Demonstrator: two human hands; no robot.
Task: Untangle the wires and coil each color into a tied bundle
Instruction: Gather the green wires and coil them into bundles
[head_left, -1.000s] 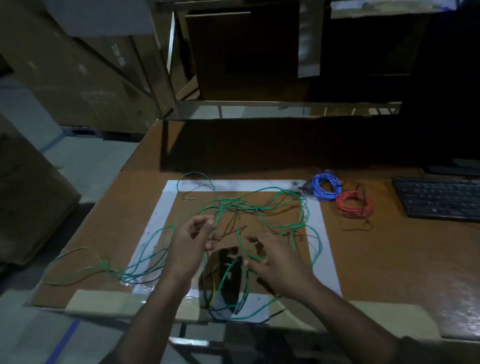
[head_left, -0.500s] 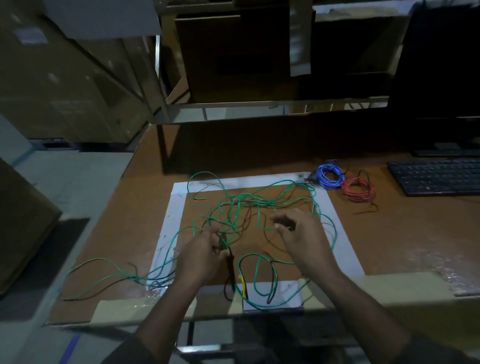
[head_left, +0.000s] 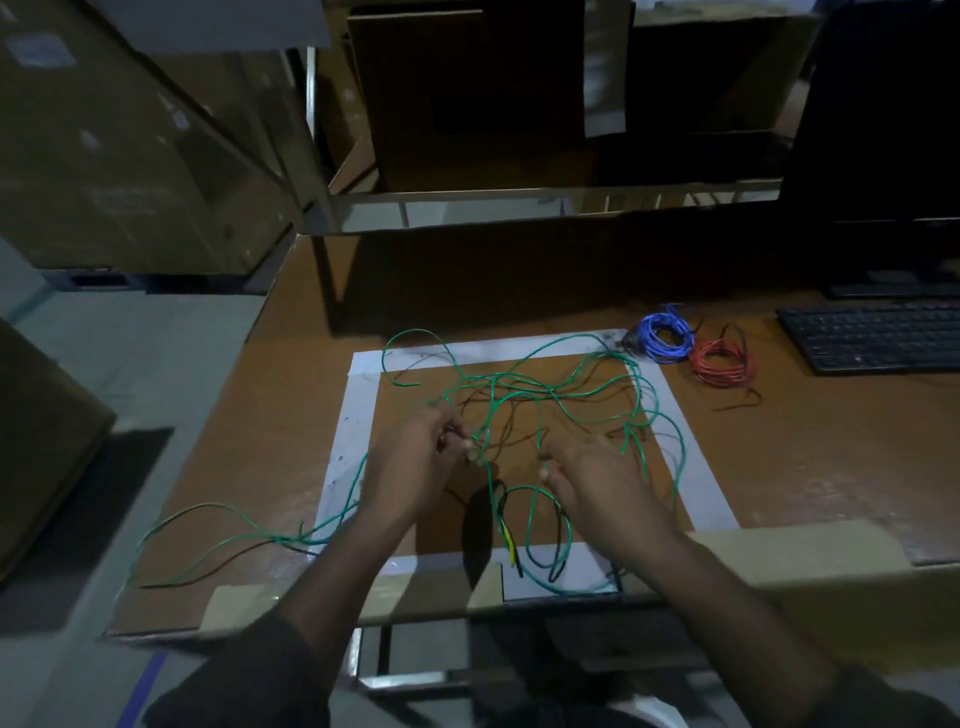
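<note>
Hands closer now — both low over green wire

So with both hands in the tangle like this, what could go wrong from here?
1. The left hand pinches the green wire where dark wire crosses it; pulling could tighten a knot.
2. Green loops trail off the table edge at left and could snag or slide off.
3. The blue bundle lies beside the tangle's far corner; dragging might catch it.
</note>
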